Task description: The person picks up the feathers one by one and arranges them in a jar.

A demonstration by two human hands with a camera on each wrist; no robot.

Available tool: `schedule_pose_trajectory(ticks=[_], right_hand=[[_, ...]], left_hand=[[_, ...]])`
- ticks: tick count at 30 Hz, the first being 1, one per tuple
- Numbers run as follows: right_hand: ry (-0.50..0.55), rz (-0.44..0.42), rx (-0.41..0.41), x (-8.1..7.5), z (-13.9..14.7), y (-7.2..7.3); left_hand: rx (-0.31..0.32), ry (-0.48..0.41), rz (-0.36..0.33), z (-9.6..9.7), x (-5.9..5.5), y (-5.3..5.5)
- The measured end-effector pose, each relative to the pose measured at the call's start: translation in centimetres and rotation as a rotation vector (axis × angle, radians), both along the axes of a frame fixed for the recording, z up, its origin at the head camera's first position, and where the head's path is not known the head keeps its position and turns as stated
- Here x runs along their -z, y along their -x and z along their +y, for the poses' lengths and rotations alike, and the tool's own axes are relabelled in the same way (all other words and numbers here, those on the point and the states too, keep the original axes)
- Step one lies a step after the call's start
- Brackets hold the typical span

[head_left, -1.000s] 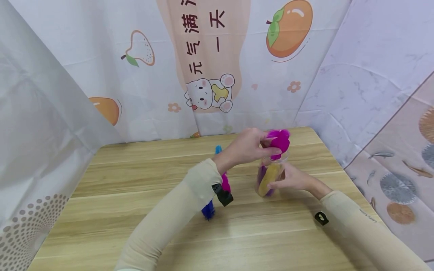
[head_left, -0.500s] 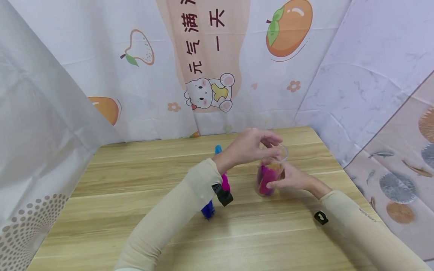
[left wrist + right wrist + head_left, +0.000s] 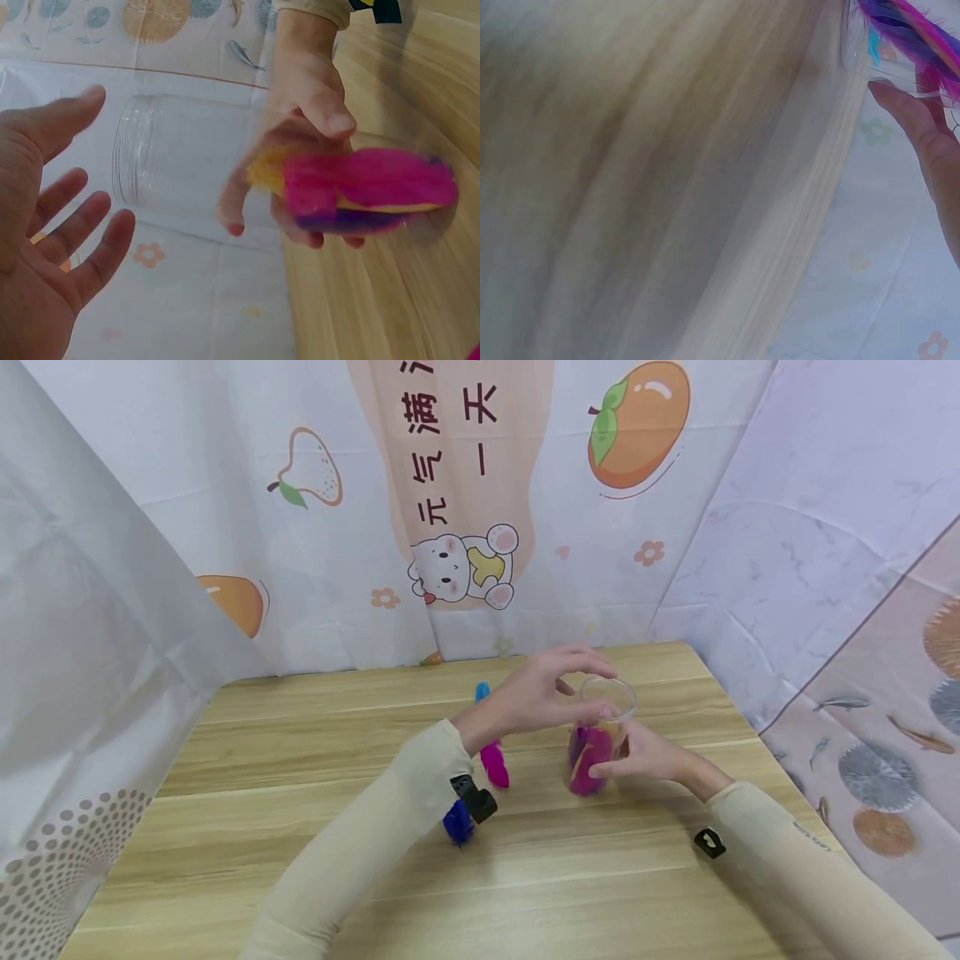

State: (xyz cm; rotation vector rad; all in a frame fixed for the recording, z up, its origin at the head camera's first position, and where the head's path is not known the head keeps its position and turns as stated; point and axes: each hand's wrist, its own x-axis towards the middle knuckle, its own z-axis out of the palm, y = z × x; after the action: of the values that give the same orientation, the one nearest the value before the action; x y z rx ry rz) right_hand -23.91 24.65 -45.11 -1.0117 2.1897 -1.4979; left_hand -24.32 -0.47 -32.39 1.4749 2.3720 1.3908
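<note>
Table (image 3: 262, 793), left hand (image 3: 531, 693) spread, right hand (image 3: 651, 755) gripping jar (image 3: 199, 154), loose dark-blue feather (image 3: 457, 823) — head view only

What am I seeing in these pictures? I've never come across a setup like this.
There is no machine: a person works with two bare hands. The wide picture is taken from the person's head, looking forward and down; the other two are taken from the left and right wrists. On the wooden table lie a light blue feather, a pink feather and a dark blue feather, partly hidden. The right hand grips a clear jar with pink, yellow and purple feathers inside. The left hand is near the jar's mouth, fingers apart, holding nothing.
</note>
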Motion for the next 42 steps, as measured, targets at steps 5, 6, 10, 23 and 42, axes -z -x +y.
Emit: schedule_pose_trajectory(ticks=[5,6,10,23,42], right_hand=[[0.016,-0.003,0.024,0.1,0.0,0.1],[0.014,-0.002,0.032,0.1,0.0,0.1],[-0.003,0.018,0.053,0.1,0.0,0.1],[-0.034,0.011,0.087,0.3,0.2,-0.1],[-0.017,-0.053,0.089,0.0,0.0,-0.3]], left_hand=[[-0.027,0.071,-0.010,-2.1,0.8,0.0],[-0.030,0.095,-0.029,-2.6,1.0,0.0],[-0.039,0.226,-0.077,-4.8,1.9,0.1],[-0.144,0.639,-0.130,-11.9,7.1,-0.2],[-0.210,0.547,-0.185,-15.4,11.6,-1.6]])
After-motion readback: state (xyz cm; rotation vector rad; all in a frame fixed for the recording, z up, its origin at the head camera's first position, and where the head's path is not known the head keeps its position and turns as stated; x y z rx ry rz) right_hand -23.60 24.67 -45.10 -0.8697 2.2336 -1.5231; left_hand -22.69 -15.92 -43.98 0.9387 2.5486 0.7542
